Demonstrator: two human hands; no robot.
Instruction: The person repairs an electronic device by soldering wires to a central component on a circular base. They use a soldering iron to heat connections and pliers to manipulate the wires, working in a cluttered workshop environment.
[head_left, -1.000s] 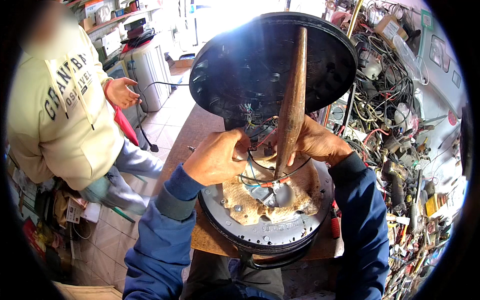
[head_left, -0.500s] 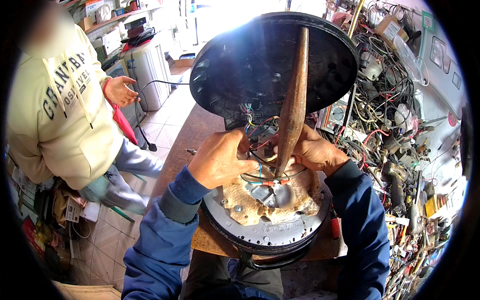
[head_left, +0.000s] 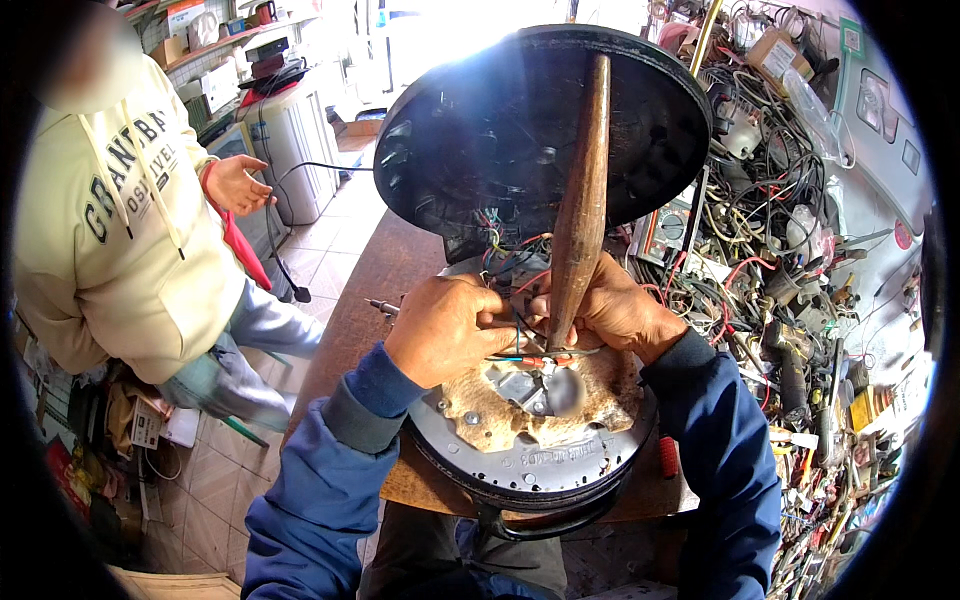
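Note:
A round appliance lies opened up, its grey metal base (head_left: 540, 477) towards me and its black round cover (head_left: 470, 140) tilted up behind. A tapered wooden stick (head_left: 585, 190) stands between them and props the cover. Thin coloured wires (head_left: 512, 352) run across a tan, ragged insulation pad (head_left: 490, 415) on the base. My left hand (head_left: 440, 325) is closed, thumb and fingers pinching at the wires left of the stick. Close by on the right, my right hand (head_left: 630, 310) pinches wires too, its fingertips partly hidden behind the stick. The exact wire in each pinch is hard to make out.
A screwdriver-like tool tip (head_left: 382, 307) lies left of my left hand on the brown worktop (head_left: 350, 300). Heaped cables, tools and a multimeter (head_left: 672, 225) crowd the right side. A person in a cream hoodie (head_left: 140, 220) stands at the left, one hand held out.
Both hands have shifted slightly while still pinching at the wires. The cover and the stick's top have moved a little to the left in view.

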